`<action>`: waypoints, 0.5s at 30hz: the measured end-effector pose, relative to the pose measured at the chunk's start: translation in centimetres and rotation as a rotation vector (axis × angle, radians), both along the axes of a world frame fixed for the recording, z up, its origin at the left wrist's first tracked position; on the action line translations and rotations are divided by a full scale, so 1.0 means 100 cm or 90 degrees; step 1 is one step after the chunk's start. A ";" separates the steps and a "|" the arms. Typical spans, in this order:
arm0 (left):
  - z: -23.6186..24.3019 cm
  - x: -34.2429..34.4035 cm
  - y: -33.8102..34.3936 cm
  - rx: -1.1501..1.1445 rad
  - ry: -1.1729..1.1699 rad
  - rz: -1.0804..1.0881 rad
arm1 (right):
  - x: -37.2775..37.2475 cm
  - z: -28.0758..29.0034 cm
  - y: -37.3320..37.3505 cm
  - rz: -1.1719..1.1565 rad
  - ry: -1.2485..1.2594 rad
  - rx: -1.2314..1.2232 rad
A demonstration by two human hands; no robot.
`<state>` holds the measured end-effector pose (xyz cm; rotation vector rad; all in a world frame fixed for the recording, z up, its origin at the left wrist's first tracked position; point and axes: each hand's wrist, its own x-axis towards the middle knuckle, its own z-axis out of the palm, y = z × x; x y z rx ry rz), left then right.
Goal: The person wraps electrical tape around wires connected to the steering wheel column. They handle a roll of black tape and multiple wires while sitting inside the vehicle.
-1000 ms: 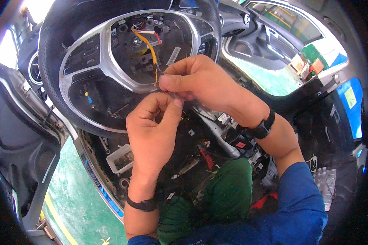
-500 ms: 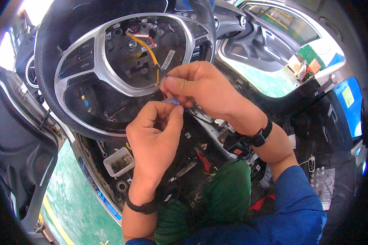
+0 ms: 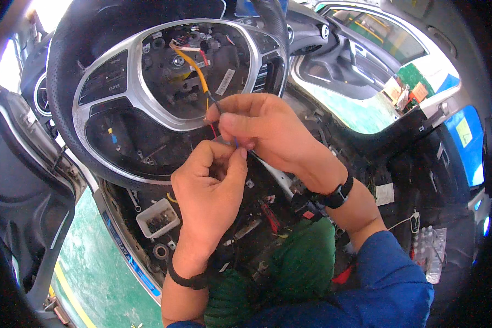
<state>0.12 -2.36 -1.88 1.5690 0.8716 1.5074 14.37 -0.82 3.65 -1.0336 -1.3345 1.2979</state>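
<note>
In front of the car's steering wheel (image 3: pixel 115 63), my two hands meet over a bundle of thin wires. An orange-yellow sleeved cable (image 3: pixel 193 64) comes out of the wheel's open hub, and its dark wires run down to my right hand (image 3: pixel 279 128). That hand's thumb and fingers are closed on them. Below and left, my left hand (image 3: pixel 210 188) pinches a thin blue wire (image 3: pixel 236 143) between thumb and forefinger. A short red wire (image 3: pixel 213 130) shows in the gap between the hands. The wire ends are hidden by my fingers.
On the dark floor stands a small white tray (image 3: pixel 142 225) with small parts in it. Red wires (image 3: pixel 271 217) and a wrench (image 3: pixel 261 268) lie near my green-clad knees (image 3: pixel 306 251). A clear plastic pack (image 3: pixel 433 254) lies at the right. Open doors flank both sides.
My right forearm has shifted slightly left and its fingers have moved a little along the wires. The left hand stays nearly in place, with less blue showing at its fingertips.
</note>
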 end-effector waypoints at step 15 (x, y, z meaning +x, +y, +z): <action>-0.006 -0.003 0.001 0.028 0.033 -0.020 | -0.007 -0.025 0.009 -0.022 0.072 0.020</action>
